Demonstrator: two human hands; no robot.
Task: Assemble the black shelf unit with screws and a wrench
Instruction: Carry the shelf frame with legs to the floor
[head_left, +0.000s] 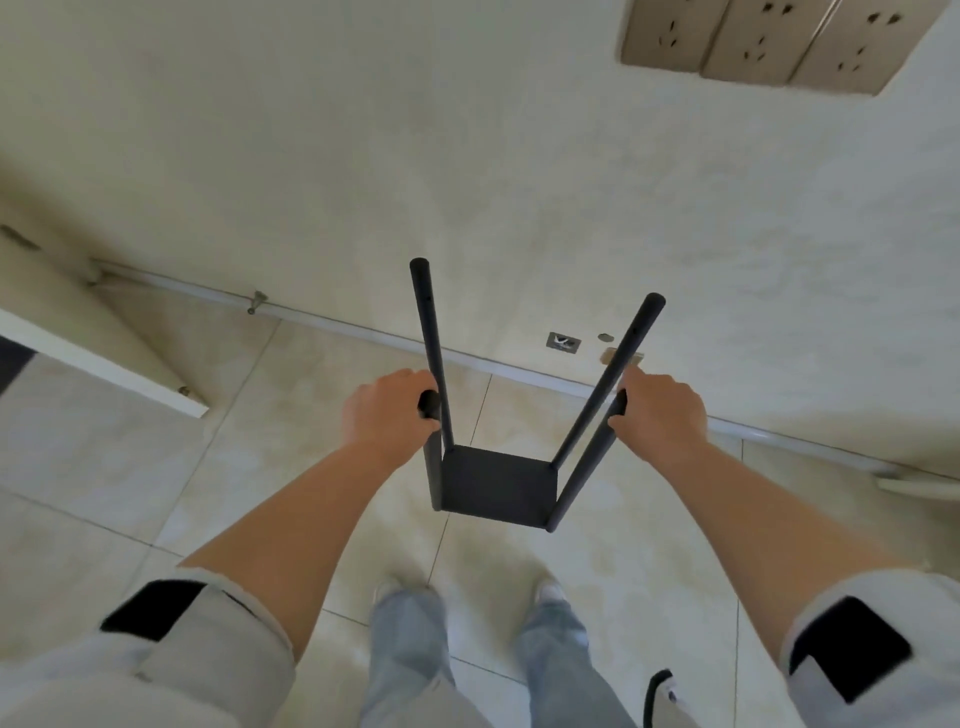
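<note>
Clearly, standing work: the person holds the black shelf unit upright over the tiled floor, near the wall.
Left hand: curled around the top of the near-left post, likely to steady that side.
Shelf panel: one, low down, joining the posts at its corners.
Posts: four counted, two near ones gripped, two far ones rising free.
Right hand: wrapped on the near-right post, forefinger stretched toward the far-right post.
Why both: probably to carry or set it level.
Screws, wrench: none visible.
Wall sockets: three plates, upper right.
</note>
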